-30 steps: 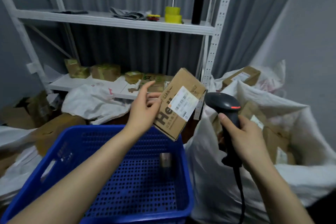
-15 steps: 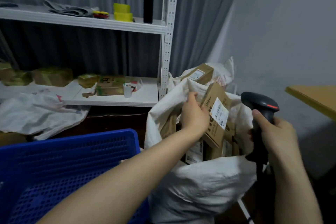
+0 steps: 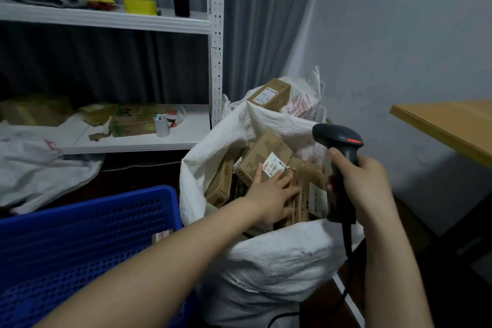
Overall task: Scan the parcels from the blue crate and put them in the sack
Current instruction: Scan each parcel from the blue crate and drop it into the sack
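The white woven sack (image 3: pixel 279 253) stands open in the middle, filled with several brown cardboard parcels. My left hand (image 3: pixel 271 194) reaches into it, fingers spread flat on a brown parcel (image 3: pixel 306 194) that lies on the pile. Just behind my fingers sits another box with a white barcode label (image 3: pixel 266 157). My right hand (image 3: pixel 364 184) grips the handle of a black barcode scanner (image 3: pixel 338 138) above the sack's right rim. The blue perforated crate (image 3: pixel 93 221) is at the lower left, and a small labelled parcel (image 3: pixel 162 235) shows inside it.
A white shelf rack upright (image 3: pixel 216 34) rises behind the sack; its lower shelf (image 3: pixel 133 144) carries boxes and a white cup. A second sack (image 3: pixel 300 96) with a box stands behind. A wooden tabletop (image 3: pixel 452 125) juts in at right. A crumpled white sack (image 3: pixel 40 168) lies at left.
My left hand carried the parcel from in front of the scanner over to the sack and lowered it onto the pile; its fingers now lie flat. The view swung right.
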